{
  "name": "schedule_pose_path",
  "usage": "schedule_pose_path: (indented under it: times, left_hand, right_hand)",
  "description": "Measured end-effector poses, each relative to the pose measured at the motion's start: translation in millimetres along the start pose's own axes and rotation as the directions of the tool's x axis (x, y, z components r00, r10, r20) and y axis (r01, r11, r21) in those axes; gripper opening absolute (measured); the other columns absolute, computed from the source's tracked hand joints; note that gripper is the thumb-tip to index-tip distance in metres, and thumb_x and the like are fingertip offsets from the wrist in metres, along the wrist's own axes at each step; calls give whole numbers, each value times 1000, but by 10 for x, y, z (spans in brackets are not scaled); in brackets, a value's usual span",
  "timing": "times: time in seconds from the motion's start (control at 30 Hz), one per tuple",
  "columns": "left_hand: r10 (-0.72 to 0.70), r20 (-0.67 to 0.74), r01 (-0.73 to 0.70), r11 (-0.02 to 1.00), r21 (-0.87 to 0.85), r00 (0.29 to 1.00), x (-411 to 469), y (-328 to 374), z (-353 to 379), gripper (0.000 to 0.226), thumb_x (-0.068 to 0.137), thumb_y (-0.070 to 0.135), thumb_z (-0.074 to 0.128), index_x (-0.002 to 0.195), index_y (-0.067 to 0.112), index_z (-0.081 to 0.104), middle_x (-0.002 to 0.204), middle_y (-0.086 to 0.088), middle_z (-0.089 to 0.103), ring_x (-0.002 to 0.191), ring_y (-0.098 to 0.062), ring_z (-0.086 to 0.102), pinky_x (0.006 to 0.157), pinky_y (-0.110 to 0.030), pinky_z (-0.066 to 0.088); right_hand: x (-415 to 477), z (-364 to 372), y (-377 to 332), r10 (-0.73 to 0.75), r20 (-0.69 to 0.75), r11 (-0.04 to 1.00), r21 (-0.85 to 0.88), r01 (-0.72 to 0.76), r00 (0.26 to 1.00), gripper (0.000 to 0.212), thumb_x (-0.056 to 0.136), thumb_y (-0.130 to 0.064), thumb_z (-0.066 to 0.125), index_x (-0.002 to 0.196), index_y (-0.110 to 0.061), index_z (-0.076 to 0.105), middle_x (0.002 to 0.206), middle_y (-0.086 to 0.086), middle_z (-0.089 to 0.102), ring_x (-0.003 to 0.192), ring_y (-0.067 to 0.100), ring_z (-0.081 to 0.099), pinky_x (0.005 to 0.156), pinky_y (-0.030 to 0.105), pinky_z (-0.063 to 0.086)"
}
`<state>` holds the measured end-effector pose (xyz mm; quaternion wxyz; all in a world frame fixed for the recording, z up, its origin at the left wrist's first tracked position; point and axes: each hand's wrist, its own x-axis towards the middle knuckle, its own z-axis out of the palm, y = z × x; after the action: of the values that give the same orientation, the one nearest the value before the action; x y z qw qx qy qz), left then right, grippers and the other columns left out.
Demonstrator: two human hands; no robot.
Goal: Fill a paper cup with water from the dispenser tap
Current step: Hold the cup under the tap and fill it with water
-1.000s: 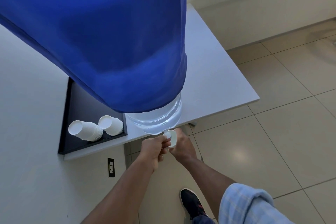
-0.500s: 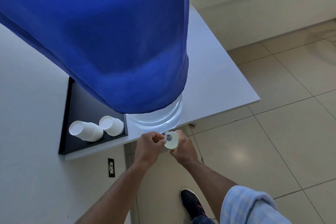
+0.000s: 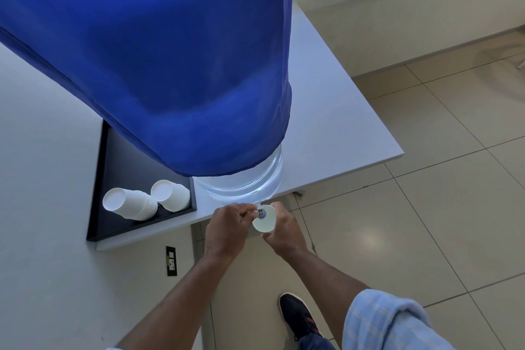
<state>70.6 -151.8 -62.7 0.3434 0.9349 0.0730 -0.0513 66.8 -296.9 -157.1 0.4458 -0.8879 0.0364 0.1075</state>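
You have a pale grey table [image 3: 335, 111] over a tiled floor [image 3: 426, 207]. At its front edge stands the clear bottle [image 3: 241, 183], its upper part under a blue cover [image 3: 156, 51]. Just left of it, a black tray [image 3: 113, 179] lies along the left edge, reaching the front left corner.

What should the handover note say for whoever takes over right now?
Right hand: closed around the small white paper cup, mouth up under the dispenser tap.
Left hand: fingers pinched at the tap.
Clear water jug under a blue cloth cover sits at the grey table edge; spare white cup stacks lie in the black tray.
Done: cup positioned.
Left: water level unreadable; fill, close tap.
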Motion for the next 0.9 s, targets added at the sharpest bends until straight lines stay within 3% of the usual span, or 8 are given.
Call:
schedule_pose_path:
  times: [0.23, 0.4, 0.9]
  left_hand:
    - [35, -15, -34, 999, 34, 999, 3, 2, 8, 12, 93, 33, 77, 101, 31, 84, 92, 14, 83, 86, -9, 74, 75, -38, 62]
    - [93, -37, -88, 989, 120, 995, -1, 10, 12, 13, 96, 35, 73, 102, 31, 84, 91, 14, 81, 82, -9, 70, 67, -31, 55]
    - [94, -35, -88, 986, 142, 995, -13, -4, 13, 18, 100, 42, 67, 99, 32, 82, 85, 12, 77, 79, -12, 67, 61, -31, 52]
  right_hand:
    - [-2, 42, 10, -6, -24, 1000, 16, 7, 1000, 52, 76, -13, 83, 119, -22, 55, 103, -2, 68, 89, 18, 66, 71, 34, 58]
    - [7, 71, 21, -8, -42, 999, 30, 10, 999, 49, 75, -12, 83, 116, -20, 56, 98, -3, 67, 84, 17, 63, 68, 33, 55]
    - [15, 89, 37, -40, -57, 998, 50, 43, 998, 52, 76, -14, 86, 118, -22, 56, 100, -4, 67, 85, 12, 63, 68, 25, 55]
